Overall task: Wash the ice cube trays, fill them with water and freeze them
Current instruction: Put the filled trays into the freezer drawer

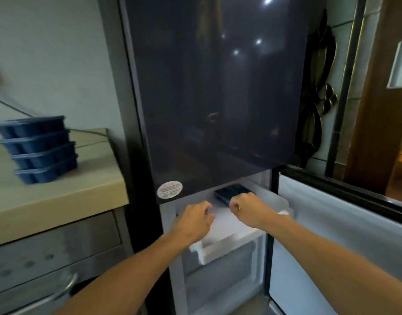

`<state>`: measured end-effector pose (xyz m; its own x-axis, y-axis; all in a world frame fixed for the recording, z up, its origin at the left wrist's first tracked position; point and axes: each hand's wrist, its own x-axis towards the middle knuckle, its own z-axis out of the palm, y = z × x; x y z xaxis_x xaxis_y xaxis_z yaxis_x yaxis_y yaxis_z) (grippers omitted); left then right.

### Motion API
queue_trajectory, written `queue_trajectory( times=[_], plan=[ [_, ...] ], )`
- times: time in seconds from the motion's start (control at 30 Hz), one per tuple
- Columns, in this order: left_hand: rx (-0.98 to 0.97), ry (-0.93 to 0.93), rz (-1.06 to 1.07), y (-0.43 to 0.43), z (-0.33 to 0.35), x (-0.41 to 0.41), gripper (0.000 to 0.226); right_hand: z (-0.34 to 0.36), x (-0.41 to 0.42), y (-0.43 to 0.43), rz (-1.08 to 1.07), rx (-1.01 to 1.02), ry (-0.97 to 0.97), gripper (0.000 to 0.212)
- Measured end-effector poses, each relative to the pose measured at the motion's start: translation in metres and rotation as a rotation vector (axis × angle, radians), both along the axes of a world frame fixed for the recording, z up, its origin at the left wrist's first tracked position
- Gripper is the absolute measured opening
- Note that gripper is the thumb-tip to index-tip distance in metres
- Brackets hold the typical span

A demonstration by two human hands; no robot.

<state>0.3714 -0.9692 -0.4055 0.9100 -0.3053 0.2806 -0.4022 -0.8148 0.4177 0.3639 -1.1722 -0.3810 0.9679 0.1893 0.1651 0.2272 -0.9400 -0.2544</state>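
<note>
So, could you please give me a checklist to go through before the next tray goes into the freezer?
1. Freezer door open: ok.
2. White drawer pulled out: ok.
3. Blue tray lying in the drawer's back part: ok.
4. Right hand clear of that tray: not ok, it is at the tray's front edge.
5. Left hand free: cannot tell, its fingers curl over the drawer.
6. Four stacked trays on the counter filled with water: cannot tell.
</note>
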Motion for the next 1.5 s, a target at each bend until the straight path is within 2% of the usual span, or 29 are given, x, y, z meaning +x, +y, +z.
queue_trajectory(
  times=[0.1, 0.33, 0.47, 0.57, 0.8, 0.87, 0.93, 1.07, 1.27, 1.37, 1.5],
  plan=[
    [-0.067, -0.097, 0.01, 0.041, 0.021, -0.039, 0.025, 0.025, -0.037, 0.04, 0.063, -0.015, -0.097, 0.03],
    [-0.212, -0.267, 0.068, 0.14, 0.074, -0.117, 0.018, 0.105, -0.091, 0.143, 0.295, 0.121, -0.33, 0.021],
    [-0.197, -0.366, 0.156, 0.202, 0.107, -0.148, 0.019, 0.15, -0.103, 0.207, 0.463, 0.212, -0.449, 0.019],
    [-0.165, -0.42, 0.301, 0.244, 0.13, -0.168, 0.022, 0.181, -0.097, 0.257, 0.521, 0.27, -0.506, 0.016],
    [-0.091, -0.461, 0.596, 0.324, 0.154, -0.209, 0.023, 0.238, -0.044, 0.37, 0.392, 0.141, -0.519, 0.074],
    [-0.069, -0.454, 0.638, 0.34, 0.157, -0.215, 0.022, 0.245, -0.029, 0.393, 0.347, 0.071, -0.482, 0.084],
    [-0.046, -0.463, 0.669, 0.352, 0.16, -0.218, 0.023, 0.247, -0.017, 0.41, 0.311, -0.028, -0.465, 0.084],
    [-0.041, -0.467, 0.697, 0.361, 0.158, -0.212, 0.021, 0.235, -0.003, 0.42, 0.292, -0.1, -0.546, 0.056],
    [-0.059, -0.513, 0.666, 0.343, 0.164, -0.178, 0.022, 0.221, -0.004, 0.381, 0.35, 0.125, -0.582, 0.028],
    [-0.059, -0.564, 0.625, 0.327, 0.174, -0.145, 0.032, 0.217, -0.012, 0.344, 0.386, 0.216, -0.628, 0.025],
    [-0.029, -0.458, 0.619, 0.301, 0.189, -0.089, 0.068, 0.207, -0.034, 0.297, 0.427, 0.276, -0.672, 0.038]
  ],
)
